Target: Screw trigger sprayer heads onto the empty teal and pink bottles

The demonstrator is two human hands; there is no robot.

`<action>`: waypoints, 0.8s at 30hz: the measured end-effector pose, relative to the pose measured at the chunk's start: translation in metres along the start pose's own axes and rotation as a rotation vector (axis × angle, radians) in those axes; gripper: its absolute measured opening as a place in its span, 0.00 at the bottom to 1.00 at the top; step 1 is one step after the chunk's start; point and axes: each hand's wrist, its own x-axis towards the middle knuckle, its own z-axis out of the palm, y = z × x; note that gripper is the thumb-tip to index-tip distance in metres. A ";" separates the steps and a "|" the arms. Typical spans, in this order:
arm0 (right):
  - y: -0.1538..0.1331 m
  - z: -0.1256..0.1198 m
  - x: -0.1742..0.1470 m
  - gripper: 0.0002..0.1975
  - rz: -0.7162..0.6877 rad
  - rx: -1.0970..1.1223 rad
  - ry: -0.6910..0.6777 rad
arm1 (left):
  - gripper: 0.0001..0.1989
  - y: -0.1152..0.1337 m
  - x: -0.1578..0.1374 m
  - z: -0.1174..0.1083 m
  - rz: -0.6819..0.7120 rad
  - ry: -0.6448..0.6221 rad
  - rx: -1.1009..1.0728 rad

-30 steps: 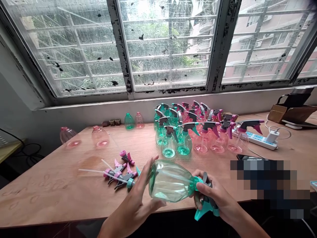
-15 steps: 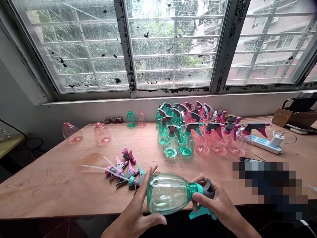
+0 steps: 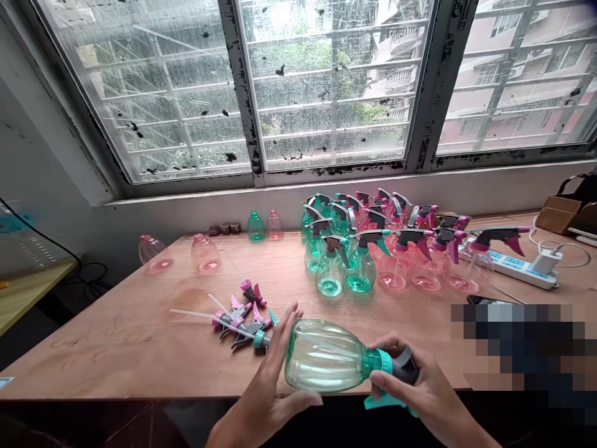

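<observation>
A clear green spray bottle lies sideways in the air over the table's front edge, its base to the left. My left hand cups that base, with long fingers behind it and the thumb underneath. My right hand grips the neck end, at the turquoise collar and grey spray head; a turquoise trigger hangs below. Left of the bottle, several loose spray heads with pink or turquoise collars lie in a pile, some with thin white tubes.
Several green and pink spray bottles with heads fitted stand grouped at the back right. Headless pink bottles and a headless green bottle stand at the back left. A white power strip and a blurred-out patch are on the right.
The view has shifted, so the scene sits slightly further right on the left side. Both hands keep nearly the same hold on the bottle; no clear turn of it shows.
</observation>
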 end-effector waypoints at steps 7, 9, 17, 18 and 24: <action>-0.006 -0.001 0.003 0.22 0.028 0.093 -0.061 | 0.47 -0.007 -0.004 0.003 0.025 -0.010 -0.077; -0.004 -0.001 0.003 0.22 0.023 0.077 -0.059 | 0.56 -0.006 -0.004 0.002 -0.078 -0.055 -0.198; -0.006 -0.003 0.006 0.24 0.133 0.094 -0.157 | 0.42 -0.003 0.000 -0.001 0.038 -0.040 -0.005; -0.007 -0.002 0.006 0.25 0.155 0.113 -0.172 | 0.42 -0.003 0.001 -0.001 0.073 -0.023 0.033; -0.005 0.006 0.008 0.24 0.221 0.277 -0.218 | 0.55 0.015 0.001 -0.003 0.008 -0.023 0.099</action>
